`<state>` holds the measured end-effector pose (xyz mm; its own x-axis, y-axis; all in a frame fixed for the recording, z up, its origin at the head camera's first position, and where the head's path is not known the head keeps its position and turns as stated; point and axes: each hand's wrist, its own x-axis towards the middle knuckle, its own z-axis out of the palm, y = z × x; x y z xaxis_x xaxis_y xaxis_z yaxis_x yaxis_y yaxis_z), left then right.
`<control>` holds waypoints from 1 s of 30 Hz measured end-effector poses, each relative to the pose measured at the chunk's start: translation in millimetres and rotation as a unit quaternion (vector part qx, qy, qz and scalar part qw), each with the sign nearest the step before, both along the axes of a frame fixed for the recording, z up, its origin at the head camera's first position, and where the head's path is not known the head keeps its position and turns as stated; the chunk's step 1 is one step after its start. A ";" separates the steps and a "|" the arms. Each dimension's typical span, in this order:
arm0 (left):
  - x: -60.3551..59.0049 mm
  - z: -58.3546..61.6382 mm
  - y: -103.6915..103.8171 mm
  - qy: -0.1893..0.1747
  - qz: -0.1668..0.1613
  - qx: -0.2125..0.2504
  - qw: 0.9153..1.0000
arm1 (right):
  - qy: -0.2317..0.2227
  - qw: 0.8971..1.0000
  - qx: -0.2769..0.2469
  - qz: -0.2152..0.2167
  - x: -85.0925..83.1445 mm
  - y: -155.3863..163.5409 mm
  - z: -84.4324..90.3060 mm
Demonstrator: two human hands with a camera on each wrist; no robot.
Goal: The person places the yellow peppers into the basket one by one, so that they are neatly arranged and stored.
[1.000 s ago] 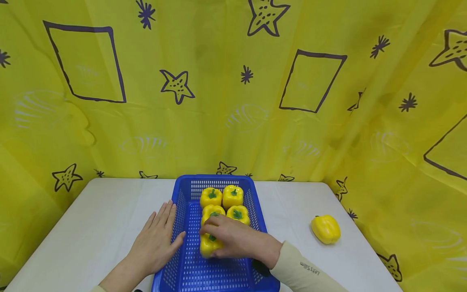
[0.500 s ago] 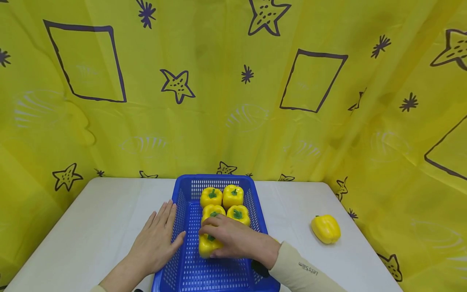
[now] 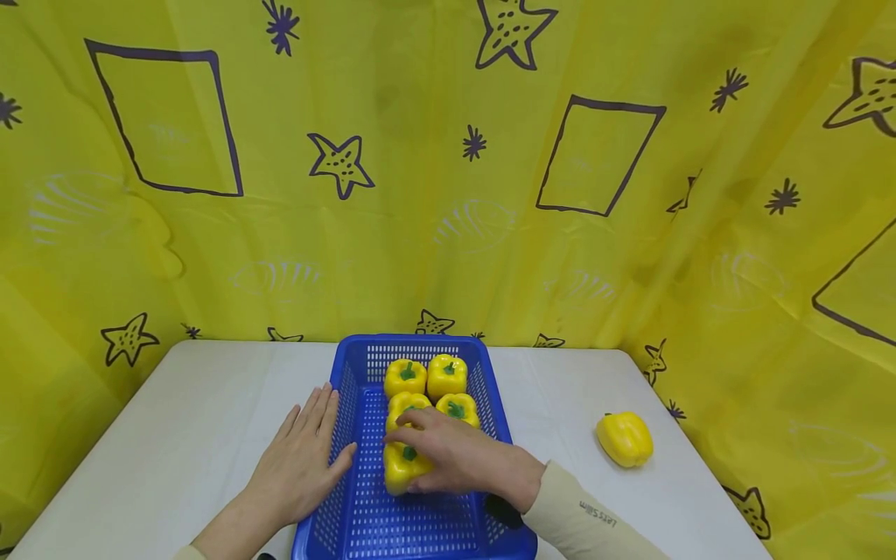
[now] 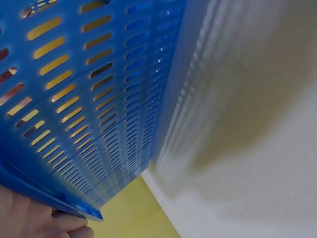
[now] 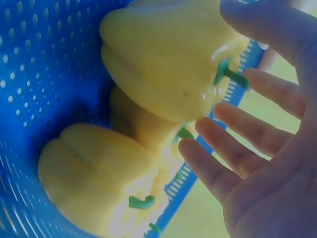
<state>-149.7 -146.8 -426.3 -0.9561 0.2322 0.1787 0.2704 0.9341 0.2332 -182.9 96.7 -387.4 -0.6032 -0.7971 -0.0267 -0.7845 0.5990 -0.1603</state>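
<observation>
1. Currently, R hand (image 3: 455, 453): fingers loosely spread over near pepper (image 3: 400, 471), thumb by its side; no firm hold seen, contact unclear.
2. L hand (image 3: 294, 467): fingers straight along basket (image 3: 367, 478), L side; nothing gripped.
3. Near pepper: in basket, stem up; prob. light, stiff, slick; best held round sides.
4. Behind it: 4 peppers (image 3: 444, 386), 2 rows.
5. Loose pepper (image 3: 625, 440): on table (image 3: 553, 435), R of basket.

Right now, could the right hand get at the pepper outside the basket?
Likely yes: the right hand would need to clear the basket's right rim, but nothing visible covers the lone pepper on the table.
</observation>
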 end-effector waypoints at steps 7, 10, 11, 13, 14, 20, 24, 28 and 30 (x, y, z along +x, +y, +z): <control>-0.5 0.2 -0.7 -0.003 0.000 -0.002 1.000 | 0.004 1.000 -0.012 -0.007 -0.6 7.7 6.2; -0.3 0.3 -1.2 -0.002 -0.002 -0.001 1.000 | -0.002 1.000 -0.014 -0.009 -0.9 11.1 7.4; -0.2 0.4 -1.2 -0.002 -0.003 -0.001 1.000 | -0.006 1.000 -0.016 -0.010 -0.9 12.2 7.8; 0.0 0.4 -1.2 0.000 -0.004 0.000 1.000 | -0.012 1.000 -0.018 -0.014 -0.9 14.6 8.8; 0.1 0.4 -1.1 0.000 -0.005 0.000 1.000 | -0.014 1.000 -0.018 -0.017 -1.0 15.7 9.4; 0.4 0.0 -0.5 0.003 -0.005 0.000 1.000 | -0.018 0.999 -0.027 -0.027 -0.9 24.8 13.4; 0.3 -0.4 -0.3 0.005 -0.005 0.001 1.000 | -0.014 0.999 -0.037 -0.029 -1.1 31.7 15.9; 0.2 -0.8 -0.4 0.008 -0.006 0.003 1.000 | -0.014 0.999 -0.038 -0.036 -1.4 37.7 17.7; -0.1 -1.2 -0.5 0.008 -0.005 0.003 1.000 | -0.015 0.998 -0.037 -0.043 -1.6 40.5 18.4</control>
<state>-149.8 -147.3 -427.5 -0.9510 0.2401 0.1950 0.2830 0.9299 0.2349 -184.5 137.2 -369.0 -0.6692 -0.7430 0.0104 -0.7249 0.6497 -0.2288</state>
